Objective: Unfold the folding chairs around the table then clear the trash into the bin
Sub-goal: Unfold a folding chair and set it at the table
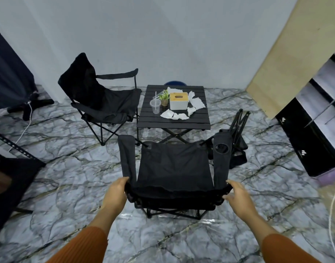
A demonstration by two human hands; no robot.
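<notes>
Two hands: left hand [116, 190] grips the left top corner of the near chair [174, 168], fingers curled over the fabric; right hand [236, 194] lies at the right top corner, blurred, grip unclear.
Near chair: unfolded, standing on the floor just before the tabletop [174, 121].
Other chairs: open chair [98, 99] left of the tabletop; folded chair [237, 133] on the floor at its right.
Trash: crumpled tissues [197, 103] and plastic cup [155, 106] on the tabletop, around a tissue box [178, 101].

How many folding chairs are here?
3. The left chair stands open beside the table; the near chair, open, has the left hand and right hand on its back edge; the folded chair lies on the floor right of the table. Others may be hidden.
</notes>
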